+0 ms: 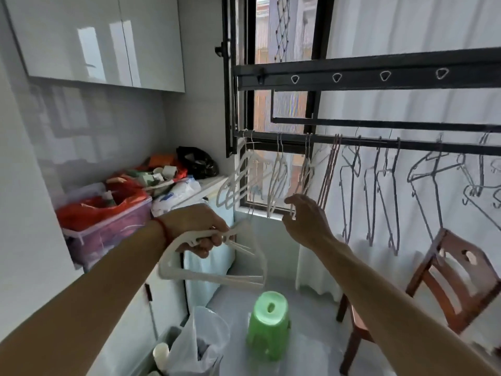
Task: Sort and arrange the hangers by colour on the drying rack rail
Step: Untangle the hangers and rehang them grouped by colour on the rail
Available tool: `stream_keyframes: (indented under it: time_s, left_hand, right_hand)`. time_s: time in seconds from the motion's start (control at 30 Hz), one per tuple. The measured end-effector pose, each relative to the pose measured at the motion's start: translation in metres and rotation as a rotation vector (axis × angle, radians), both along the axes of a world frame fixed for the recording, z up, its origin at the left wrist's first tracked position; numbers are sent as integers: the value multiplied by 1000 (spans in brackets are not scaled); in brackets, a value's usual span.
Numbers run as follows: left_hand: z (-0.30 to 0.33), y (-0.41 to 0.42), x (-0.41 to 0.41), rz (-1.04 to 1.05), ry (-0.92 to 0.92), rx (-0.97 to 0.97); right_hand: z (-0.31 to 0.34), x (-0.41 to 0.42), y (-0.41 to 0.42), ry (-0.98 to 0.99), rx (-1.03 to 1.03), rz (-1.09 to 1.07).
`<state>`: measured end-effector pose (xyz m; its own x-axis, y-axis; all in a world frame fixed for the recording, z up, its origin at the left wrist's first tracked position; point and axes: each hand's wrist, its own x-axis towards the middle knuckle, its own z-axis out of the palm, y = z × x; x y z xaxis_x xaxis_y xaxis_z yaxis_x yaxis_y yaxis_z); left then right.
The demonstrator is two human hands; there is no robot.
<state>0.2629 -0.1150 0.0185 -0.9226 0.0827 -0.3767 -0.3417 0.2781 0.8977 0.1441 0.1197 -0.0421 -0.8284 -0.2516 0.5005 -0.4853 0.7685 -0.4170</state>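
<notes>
My left hand (202, 229) grips a bunch of white plastic hangers (217, 270) that hang tilted below the black drying rack rail (366, 143). On the rail's left end several more white hangers (276, 183) are hooked, in front of the window. My right hand (306, 218) reaches up with its fingers at the bottom of a white hanger (305, 183) on the rail; whether they pinch it is unclear. Right of it hang pinkish-brown hangers (329, 172), then several grey hangers (379, 196) spread along the rail.
A wooden chair (447, 283) stands below the grey hangers. A green plastic stool (268, 324) sits on the floor, with a plastic bag (198, 340) beside it. A clear storage box (108, 229) and clutter fill the counter at left. An upper black rail (379, 74) runs overhead.
</notes>
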Motion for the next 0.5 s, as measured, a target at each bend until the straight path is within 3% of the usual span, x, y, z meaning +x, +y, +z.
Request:
stream_keyframes:
  time_s: [0.23,0.5]
  left_hand:
    - [21,-16,-60,176,73,37]
    - [41,3,-135,276,296,38]
  right_hand:
    - [12,-46,-16,-5,104,72]
    - [27,-91,-14,-9,-25,124]
